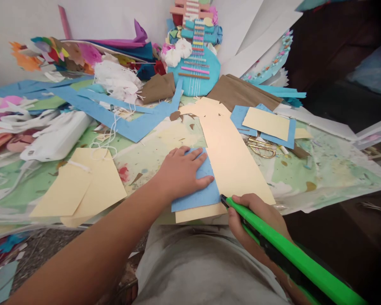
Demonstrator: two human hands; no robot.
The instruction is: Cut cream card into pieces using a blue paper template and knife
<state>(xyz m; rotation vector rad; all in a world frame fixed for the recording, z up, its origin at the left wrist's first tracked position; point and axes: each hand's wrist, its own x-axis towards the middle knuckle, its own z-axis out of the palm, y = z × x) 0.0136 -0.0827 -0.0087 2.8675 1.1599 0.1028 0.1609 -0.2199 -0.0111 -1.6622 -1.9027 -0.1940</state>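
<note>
Clearly, the green-and-black tool lies along a line from 4 to 10 o'clock, its dark tip pointing to 10, close by the lower right corner of the blue card. The right hand grips it, fingers curled around the body. The left hand is flat, fingers spread and pointing roughly to 1 o'clock, pressing on the card. That card sits near the table's front edge, over a cream piece; just beside it, a long cream sheet runs from 11 to 5 o'clock.

Reckoned from the card, gold-handled scissors lie at 2 o'clock, more cream sheets at 9, and a blue toy guitar stands at 12, its neck upward. The table cover is green and pale, stained and strewn with scraps. Beyond, a pale wall rises at 11 o'clock; 2 o'clock is dark.
</note>
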